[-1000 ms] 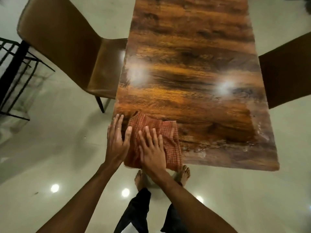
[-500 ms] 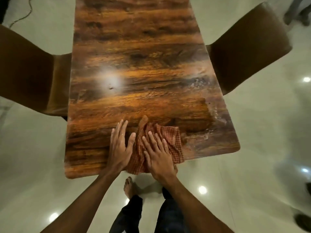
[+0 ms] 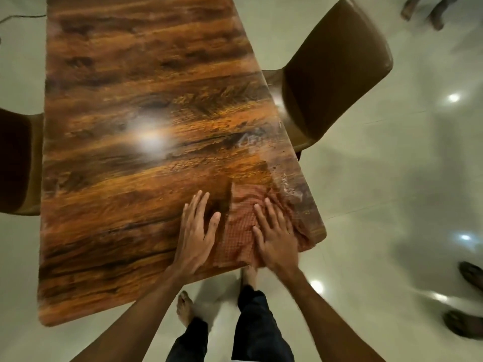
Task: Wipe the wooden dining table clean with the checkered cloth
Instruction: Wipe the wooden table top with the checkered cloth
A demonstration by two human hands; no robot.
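The wooden dining table (image 3: 136,105) fills the left and middle of the head view, its near short edge toward me. The reddish checkered cloth (image 3: 236,231) lies crumpled near the table's near right corner, one edge hanging over the rim. My right hand (image 3: 274,239) presses flat on the cloth with fingers spread. My left hand (image 3: 196,231) lies flat on bare wood just left of the cloth, fingers apart, holding nothing. Whitish smears (image 3: 288,188) show on the wood just beyond the cloth, along the right edge.
A brown chair (image 3: 337,71) stands against the table's right side, another (image 3: 15,163) at the left side. My bare feet stand on glossy tile below the table edge. Other people's feet are at the far right (image 3: 467,317) and top right (image 3: 423,11).
Both hands and the cloth have slid right along the near edge, from the left corner to the right corner. The view has swung with them.
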